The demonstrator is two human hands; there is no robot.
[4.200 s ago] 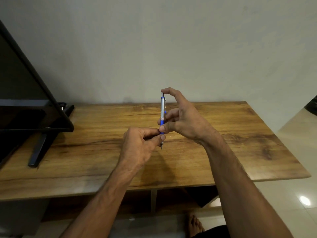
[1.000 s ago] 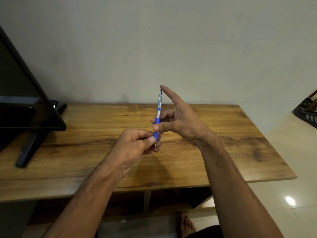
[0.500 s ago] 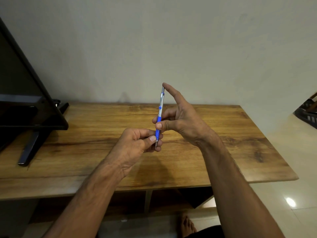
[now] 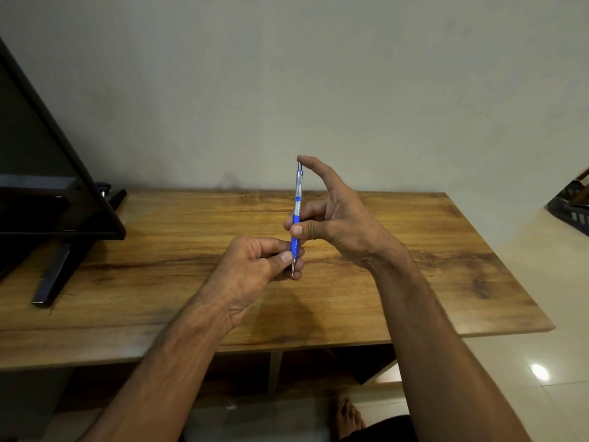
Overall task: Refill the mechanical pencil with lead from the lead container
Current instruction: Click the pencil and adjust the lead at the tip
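A mechanical pencil [image 4: 297, 202] with a silver barrel and blue grip stands upright above the wooden table [image 4: 414, 250], tip down. My right hand [image 4: 334, 218] holds it at the blue grip between thumb and middle fingers, with the index fingertip resting on the top cap. My left hand [image 4: 258, 266] is curled just below, its thumb and fingers pinched at the pencil's tip. Whether a lead is between those fingers is too small to tell. No lead container is visible.
A black monitor [image 4: 47, 173] on a stand [image 4: 54, 279] occupies the table's left end. A plain wall rises behind the table. A dark rack [image 4: 570, 205] sits at the far right over a tiled floor. A bare foot [image 4: 345, 416] shows below the table edge.
The pencil has tilted back to nearly upright, and my right index finger has curled down onto its top cap. My left hand stays pinched at the tip.
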